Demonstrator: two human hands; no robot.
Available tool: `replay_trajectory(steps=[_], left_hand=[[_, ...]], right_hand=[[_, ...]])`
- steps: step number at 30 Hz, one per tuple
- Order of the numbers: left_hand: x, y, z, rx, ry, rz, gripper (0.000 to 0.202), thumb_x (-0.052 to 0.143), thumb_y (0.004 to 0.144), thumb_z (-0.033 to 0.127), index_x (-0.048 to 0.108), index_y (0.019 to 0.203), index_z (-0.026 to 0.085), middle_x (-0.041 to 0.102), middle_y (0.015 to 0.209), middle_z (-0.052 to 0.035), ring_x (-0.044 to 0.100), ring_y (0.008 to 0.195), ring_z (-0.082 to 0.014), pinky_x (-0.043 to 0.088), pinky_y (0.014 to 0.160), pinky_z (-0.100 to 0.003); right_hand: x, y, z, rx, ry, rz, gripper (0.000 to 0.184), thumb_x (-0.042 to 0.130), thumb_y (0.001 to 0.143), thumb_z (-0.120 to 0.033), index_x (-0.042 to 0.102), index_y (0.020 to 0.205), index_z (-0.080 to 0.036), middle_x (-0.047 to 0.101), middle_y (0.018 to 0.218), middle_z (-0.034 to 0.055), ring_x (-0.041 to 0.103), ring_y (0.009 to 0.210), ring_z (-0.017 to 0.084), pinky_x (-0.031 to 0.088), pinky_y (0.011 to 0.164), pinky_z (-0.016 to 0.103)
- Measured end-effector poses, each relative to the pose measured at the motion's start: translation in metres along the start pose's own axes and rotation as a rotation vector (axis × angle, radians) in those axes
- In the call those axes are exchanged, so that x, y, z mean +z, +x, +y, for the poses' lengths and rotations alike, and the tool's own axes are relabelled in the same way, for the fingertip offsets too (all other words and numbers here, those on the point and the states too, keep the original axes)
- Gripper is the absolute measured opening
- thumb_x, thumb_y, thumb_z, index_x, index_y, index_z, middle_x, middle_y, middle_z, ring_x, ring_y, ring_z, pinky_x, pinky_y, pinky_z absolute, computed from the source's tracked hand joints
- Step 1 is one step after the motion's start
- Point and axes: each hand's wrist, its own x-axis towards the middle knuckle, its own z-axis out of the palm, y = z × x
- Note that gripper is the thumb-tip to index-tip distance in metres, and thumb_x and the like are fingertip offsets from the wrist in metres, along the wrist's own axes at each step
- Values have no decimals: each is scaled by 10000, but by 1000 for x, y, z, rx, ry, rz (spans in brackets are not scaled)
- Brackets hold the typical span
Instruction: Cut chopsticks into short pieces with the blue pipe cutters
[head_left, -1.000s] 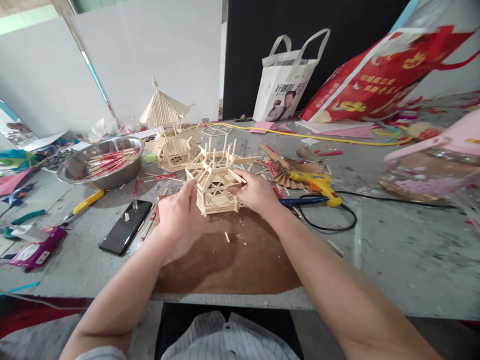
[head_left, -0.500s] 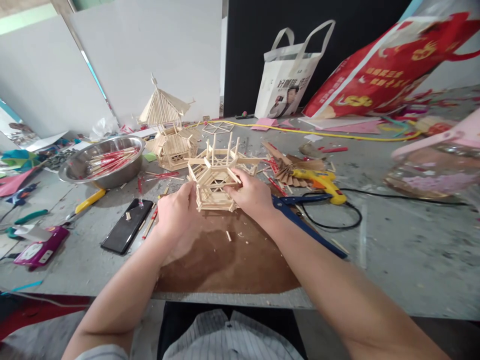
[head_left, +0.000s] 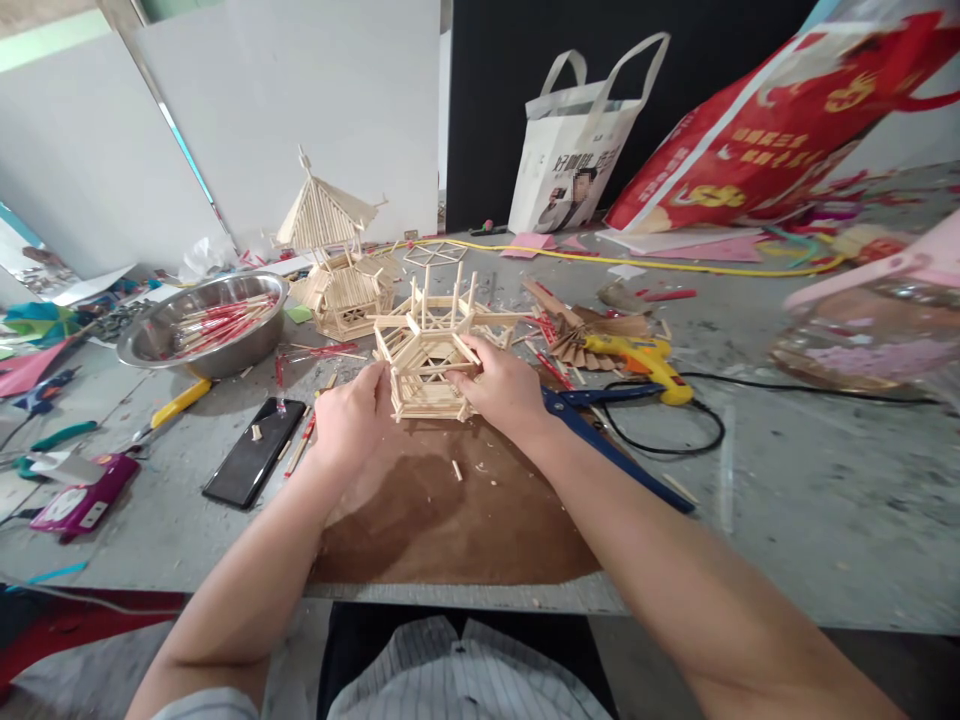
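Note:
A many-sided frame of thin wooden sticks point(head_left: 429, 408), with several upright sticks rising from its back, stands at the far edge of a brown board point(head_left: 465, 530). My right hand point(head_left: 504, 388) grips its near right side, the thumb on the front rail and the fingers around a corner. On the near left side, my left hand point(head_left: 352, 415) is closed against the frame; its fingertips are partly hidden by the hand. Behind the frame stands a stick-built pavilion point(head_left: 330, 215) with a pointed roof.
Left are a metal bowl point(head_left: 133, 350) holding red-tipped sticks, a black phone point(head_left: 253, 455), a yellow-handled tool point(head_left: 180, 402) and a purple box point(head_left: 86, 497). Right lie a yellow glue gun point(head_left: 652, 370) with its cord and a blue-handled cutter point(head_left: 615, 450). Bags point(head_left: 577, 150) stand behind.
Both hands keep their hold on the stick frame, which stays in nearly the same place. The view has shifted very slightly.

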Motion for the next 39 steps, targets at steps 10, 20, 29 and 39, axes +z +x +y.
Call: replay_trajectory(steps=[10,20,29,39], left_hand=[[6,4,-3,-56,75,4,334,368,844,392,657,936,250,690,716,-33,607,627,-154,319,569,-240],[3,4,-1,-62,101,-26,373,334,855,382,666,867,213,681,690,-52,589,605,-145,267,545,-244],[3,6,0,-80,102,-31,377,334,848,379,670,836,209,679,679,-56,587,608,-154,264,542,-247],[0,11,-1,-145,22,-21,337,374,825,361,674,799,210,689,714,-50,601,650,-159,304,579,-244]], right_hand=[[-2,0,-2,24,-30,-39,472,570,724,-329,537,1163,-158,653,996,102,604,868,258,459,697,354],[-3,1,-4,37,-32,-59,466,567,730,-317,535,1168,-161,646,1017,100,604,868,259,461,707,362],[-1,0,-2,23,-25,-49,466,547,743,-337,524,1177,-168,642,1016,104,599,861,253,458,693,363],[-3,0,-4,37,-34,-66,483,545,746,-342,510,1194,-166,639,1013,109,587,889,268,454,707,371]])
